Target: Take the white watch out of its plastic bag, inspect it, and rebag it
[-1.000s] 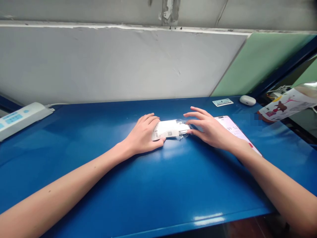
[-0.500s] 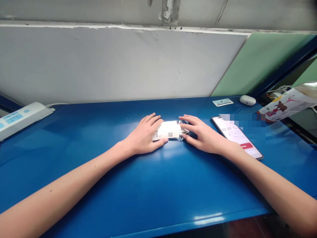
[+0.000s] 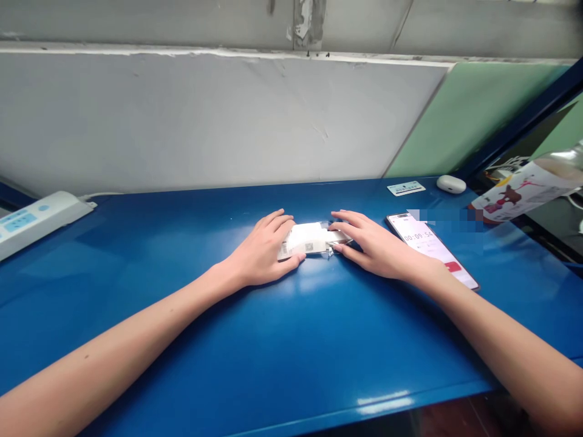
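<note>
A small clear plastic packet with a white label (image 3: 308, 235) lies on the blue table (image 3: 282, 352), a printed square code near the label's lower edge. My left hand (image 3: 264, 250) holds its left end, with the thumb along the near edge and the fingers over the far side, hiding that end. At the other end, my right hand (image 3: 371, 246) has its fingertips and thumb closed on a grey, shiny part (image 3: 339, 237). Whether that part is the packet's end or its contents I cannot tell.
A phone (image 3: 432, 250) showing a timer lies by my right wrist. Behind it are a card (image 3: 406, 188) and a white earbud case (image 3: 451, 184). A labelled bottle (image 3: 523, 191) leans at the right. On the left sits a white power strip (image 3: 45, 221); a wall (image 3: 204, 121) backs the table.
My right fingers have drawn closer together at the packet's right end, where more of the grey part shows. My left hand stays on the packet. The view has shifted slightly.
</note>
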The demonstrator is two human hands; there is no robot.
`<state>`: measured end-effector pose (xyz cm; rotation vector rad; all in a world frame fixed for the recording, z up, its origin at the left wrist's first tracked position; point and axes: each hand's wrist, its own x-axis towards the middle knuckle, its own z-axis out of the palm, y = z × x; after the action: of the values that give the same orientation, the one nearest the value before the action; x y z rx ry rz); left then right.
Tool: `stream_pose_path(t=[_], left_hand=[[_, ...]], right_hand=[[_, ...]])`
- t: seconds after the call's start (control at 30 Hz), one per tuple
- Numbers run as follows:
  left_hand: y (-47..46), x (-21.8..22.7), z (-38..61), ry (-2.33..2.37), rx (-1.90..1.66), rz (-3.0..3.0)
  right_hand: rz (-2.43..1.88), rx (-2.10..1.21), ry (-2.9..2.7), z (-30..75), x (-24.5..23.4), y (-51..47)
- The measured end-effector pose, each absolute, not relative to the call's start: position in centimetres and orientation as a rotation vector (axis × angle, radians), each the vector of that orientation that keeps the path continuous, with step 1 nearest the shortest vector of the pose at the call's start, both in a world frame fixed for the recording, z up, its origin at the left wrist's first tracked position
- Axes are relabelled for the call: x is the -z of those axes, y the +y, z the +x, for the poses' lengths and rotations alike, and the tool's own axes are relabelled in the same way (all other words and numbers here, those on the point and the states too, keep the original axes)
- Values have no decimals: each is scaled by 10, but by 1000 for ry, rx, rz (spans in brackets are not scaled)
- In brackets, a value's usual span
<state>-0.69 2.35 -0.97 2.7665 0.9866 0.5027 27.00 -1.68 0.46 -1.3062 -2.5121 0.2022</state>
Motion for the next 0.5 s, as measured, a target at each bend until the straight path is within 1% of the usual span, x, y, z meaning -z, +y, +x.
stream_pose_path(t=[0.1,0.3,0.5], left_hand=[[24,11,-8,975,-516,2764],[23,9,-6,1003,-528,2778],[24,8,-5,1019,-558,2766]], right_hand=[[-1307,-237,-2452,264,2,-17],[-1329,-420,-2353,257,6,-18],[-1291,-337,-2379,268,-11,-16]])
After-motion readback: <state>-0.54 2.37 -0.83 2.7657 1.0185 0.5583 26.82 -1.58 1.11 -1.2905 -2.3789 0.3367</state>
